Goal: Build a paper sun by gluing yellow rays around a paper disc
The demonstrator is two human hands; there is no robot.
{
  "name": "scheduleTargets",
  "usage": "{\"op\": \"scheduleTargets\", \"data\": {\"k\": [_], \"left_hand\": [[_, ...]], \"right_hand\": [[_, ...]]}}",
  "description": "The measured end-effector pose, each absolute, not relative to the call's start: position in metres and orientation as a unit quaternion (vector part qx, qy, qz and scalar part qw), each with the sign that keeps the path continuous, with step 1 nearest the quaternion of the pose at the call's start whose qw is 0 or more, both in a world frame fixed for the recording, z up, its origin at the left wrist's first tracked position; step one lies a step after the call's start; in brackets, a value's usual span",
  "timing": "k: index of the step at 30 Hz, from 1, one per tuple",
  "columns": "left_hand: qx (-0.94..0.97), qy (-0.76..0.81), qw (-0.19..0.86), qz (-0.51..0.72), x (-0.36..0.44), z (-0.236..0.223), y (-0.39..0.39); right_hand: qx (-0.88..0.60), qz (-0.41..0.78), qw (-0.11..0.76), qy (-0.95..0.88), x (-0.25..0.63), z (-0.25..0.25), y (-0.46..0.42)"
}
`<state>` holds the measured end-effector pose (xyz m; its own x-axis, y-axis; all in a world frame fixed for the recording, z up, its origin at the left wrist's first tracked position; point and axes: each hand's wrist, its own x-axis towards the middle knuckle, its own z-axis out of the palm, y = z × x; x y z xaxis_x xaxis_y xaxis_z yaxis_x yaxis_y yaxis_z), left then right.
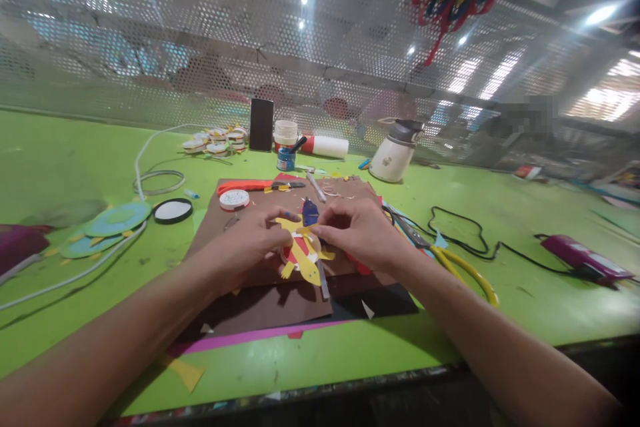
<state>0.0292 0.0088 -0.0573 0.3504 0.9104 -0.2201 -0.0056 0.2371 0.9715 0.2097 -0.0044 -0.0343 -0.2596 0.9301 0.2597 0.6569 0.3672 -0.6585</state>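
A yellow paper animal cutout point(306, 265) with a head, feet and a red and white round middle is between my hands, above brown paper sheets. My left hand point(263, 235) grips its left side, thumb and fingers pressed together on the paper. From the other side, my right hand point(357, 230) pinches a small yellow paper strip point(309, 229) at the figure's upper edge. Just behind the fingertips is a dark blue object point(310, 211), partly hidden. A narrow grey strip point(323, 280) lies under the figure.
Orange-handled scissors point(250, 187), a white lid point(234, 199) and a pen point(315, 187) lie on the brown paper point(290, 307). Behind stand a phone point(261, 124), a blue jar point(286, 159) and a white jug point(395, 153). Yellow-handled scissors point(465, 273) and a corded purple tool point(585, 257) are right.
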Motion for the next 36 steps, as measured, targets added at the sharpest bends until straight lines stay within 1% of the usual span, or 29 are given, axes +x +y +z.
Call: {"op": "scheduleTargets", "data": {"k": [4,7,9,13,18,23,36], "left_hand": [[0.476,0.457,0.681,0.318,0.03,-0.057,0.01],[0.468,0.467,0.692,0.291,0.031,-0.055,0.009],[0.482,0.465,0.688,0.279,0.032,-0.054,0.009],[0.494,0.478,0.675,0.268,0.034,-0.053,0.007],[0.514,0.478,0.668,0.248,0.033,-0.057,0.007],[0.525,0.478,0.662,0.242,0.033,-0.058,0.009],[0.533,0.475,0.658,0.242,0.033,-0.057,0.007]], "right_hand": [[-0.501,0.278,0.344,-0.744,0.217,-0.031,-0.003],[-0.486,0.302,0.329,-0.752,0.222,-0.029,-0.001],[-0.482,0.284,0.303,-0.772,0.223,-0.028,-0.001],[-0.481,0.188,0.251,-0.819,0.218,-0.027,-0.006],[-0.434,0.117,0.236,-0.861,0.213,-0.029,-0.012],[-0.421,0.06,0.201,-0.883,0.211,-0.033,-0.011],[-0.43,0.048,0.168,-0.886,0.208,-0.035,-0.009]]}}
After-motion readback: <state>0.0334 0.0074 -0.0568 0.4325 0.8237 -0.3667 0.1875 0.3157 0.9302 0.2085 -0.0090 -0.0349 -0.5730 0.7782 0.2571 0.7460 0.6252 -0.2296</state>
